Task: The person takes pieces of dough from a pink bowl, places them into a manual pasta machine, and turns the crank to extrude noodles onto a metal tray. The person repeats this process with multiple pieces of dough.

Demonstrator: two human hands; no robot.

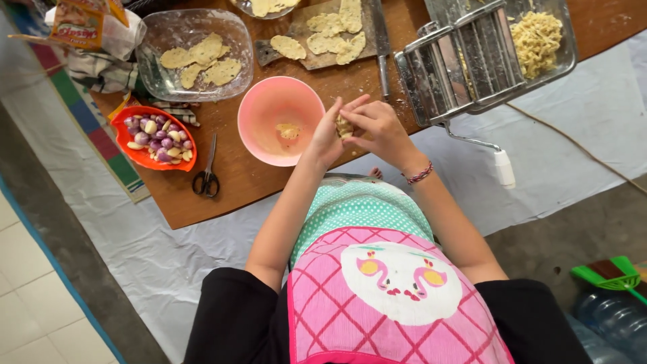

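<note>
Over the near edge of the wooden table [222, 182], a small lump of dough [344, 126] is held between both hands. The left hand [330, 131] is cupped against the lump from one side, its fingers stretched upward, while the right hand [377, 128] is curled over it from the other side, fingertips pinched on the dough. A red cord bracelet [420, 174] is worn on the right wrist.

Just beside the left hand, a pink bowl [280, 121] is set on the table, with a little scrap of dough lying at its bottom. Further left, an orange dish [153, 138] is filled with shallots and garlic cloves, and a pair of scissors [207, 172] is laid near it. Behind the bowl, flat dough pieces are spread on a cutting board [323, 34] and in a clear glass dish [195, 54]. A knife [381, 47] is placed alongside the board. Beyond the right hand, a metal pasta machine [458, 67] is clamped at the table edge, and a glass tray of cut noodles [539, 40] is seen behind it.
</note>
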